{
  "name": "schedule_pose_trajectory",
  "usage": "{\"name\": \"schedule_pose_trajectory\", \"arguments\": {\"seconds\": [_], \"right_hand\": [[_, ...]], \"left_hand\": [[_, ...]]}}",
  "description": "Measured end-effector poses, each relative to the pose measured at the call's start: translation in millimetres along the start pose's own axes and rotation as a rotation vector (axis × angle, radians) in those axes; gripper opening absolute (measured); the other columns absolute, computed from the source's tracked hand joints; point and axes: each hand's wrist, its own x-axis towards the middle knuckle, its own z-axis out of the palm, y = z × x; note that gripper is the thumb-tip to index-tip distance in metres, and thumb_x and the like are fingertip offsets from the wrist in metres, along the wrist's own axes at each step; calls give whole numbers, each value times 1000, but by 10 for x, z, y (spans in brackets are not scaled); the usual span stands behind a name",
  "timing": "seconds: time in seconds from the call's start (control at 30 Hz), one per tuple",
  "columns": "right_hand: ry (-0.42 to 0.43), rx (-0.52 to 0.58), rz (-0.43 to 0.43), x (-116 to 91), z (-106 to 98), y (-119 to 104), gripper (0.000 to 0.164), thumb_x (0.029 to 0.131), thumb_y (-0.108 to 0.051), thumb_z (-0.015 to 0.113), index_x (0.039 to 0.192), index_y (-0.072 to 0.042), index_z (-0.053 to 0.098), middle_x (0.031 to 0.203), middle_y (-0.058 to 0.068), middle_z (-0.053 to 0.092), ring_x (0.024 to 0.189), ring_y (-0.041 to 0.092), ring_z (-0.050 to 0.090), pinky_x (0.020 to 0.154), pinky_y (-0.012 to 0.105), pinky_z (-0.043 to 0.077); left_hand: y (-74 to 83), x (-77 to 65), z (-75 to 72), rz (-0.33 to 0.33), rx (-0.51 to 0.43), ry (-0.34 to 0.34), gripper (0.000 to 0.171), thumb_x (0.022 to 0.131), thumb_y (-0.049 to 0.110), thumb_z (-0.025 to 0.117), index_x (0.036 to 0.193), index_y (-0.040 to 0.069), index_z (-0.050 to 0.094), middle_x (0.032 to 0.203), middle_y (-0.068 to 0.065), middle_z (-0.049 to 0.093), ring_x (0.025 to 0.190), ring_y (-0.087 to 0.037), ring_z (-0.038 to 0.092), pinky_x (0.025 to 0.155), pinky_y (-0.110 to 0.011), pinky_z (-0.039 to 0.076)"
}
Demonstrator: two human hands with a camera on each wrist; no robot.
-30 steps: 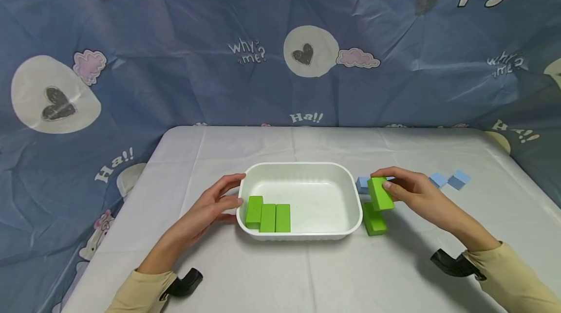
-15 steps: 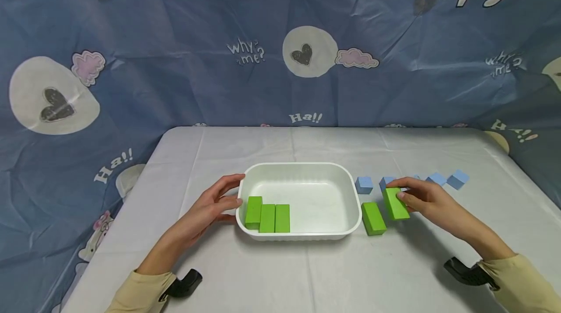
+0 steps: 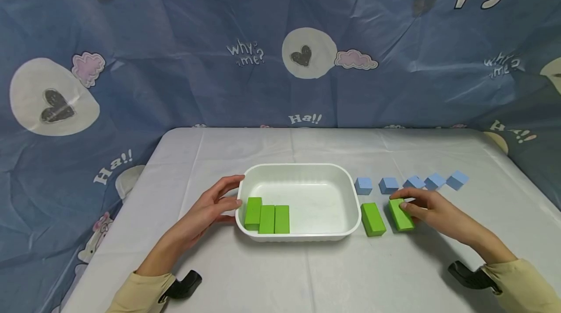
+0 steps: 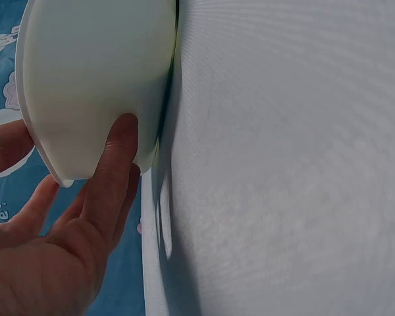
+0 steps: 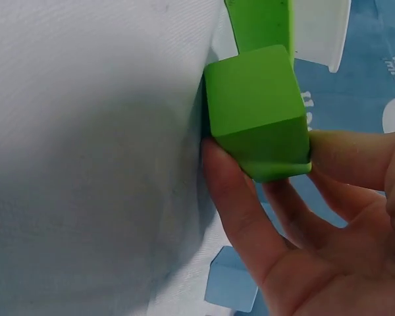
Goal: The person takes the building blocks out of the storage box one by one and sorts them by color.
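Observation:
My right hand [image 3: 434, 211] pinches a green block [image 3: 401, 214] between thumb and fingers, low at the tabletop; in the right wrist view its square end [image 5: 257, 99] faces the camera. Whether it touches the cloth, I cannot tell. Just left of it lies another green block [image 3: 373, 219]. A white tray [image 3: 324, 235] holds three green blocks [image 3: 267, 219] side by side in its front left corner. With fairly straight fingers, my left hand [image 3: 210, 208] touches the tray's left end; the left wrist view shows a fingertip [image 4: 124, 128] against the outer wall.
Several light blue blocks [image 3: 388, 185] lie in a loose row behind the green ones, right of the tray. White cloth [image 3: 271, 274] covers the table. A blue printed curtain [image 3: 263, 94] hangs along the table's back edge.
My right hand has carried its green block rightward and down, away from above the other green block, to the tabletop. The left hand and tray have stayed in place.

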Motion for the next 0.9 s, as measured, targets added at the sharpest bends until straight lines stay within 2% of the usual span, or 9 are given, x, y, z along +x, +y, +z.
{"name": "schedule_pose_trajectory", "arguments": {"seconds": [0.13,0.3,0.57,0.73,0.9], "right_hand": [[9,-57,-29,-3,8,25,28,103,-10,52,129,0,57,123,19,56,82,14,57,62,32,47],[49,-163,-77,-9,28,40,27,102,-7,54,128,-5,61,127,16,59,106,10,59,74,29,51],[105,-250,-87,-20,27,22,27,100,-6,57,126,-7,64,126,13,62,110,9,57,78,31,52],[159,-245,-61,-25,9,-49,27,101,-9,57,127,-11,64,127,11,61,105,11,60,77,29,53],[226,-235,-85,-16,35,-128,25,101,-11,57,125,-12,64,124,8,63,104,14,62,78,24,52]], "left_hand": [[1,-4,1,2,1,0,57,96,23,64,148,25,39,151,-1,36,122,-29,55,87,-46,52],[2,-3,4,1,-2,0,57,97,22,64,148,25,39,151,0,36,122,-29,55,87,-46,52],[-7,-6,-5,-1,1,0,57,96,24,65,147,28,40,150,1,37,122,-28,55,87,-46,52],[-9,-11,-4,0,-2,0,57,96,24,65,147,27,40,151,0,37,122,-29,55,87,-46,52],[-5,-11,-2,2,-7,-2,57,96,23,65,147,26,40,150,0,37,122,-29,55,88,-46,52]]}}
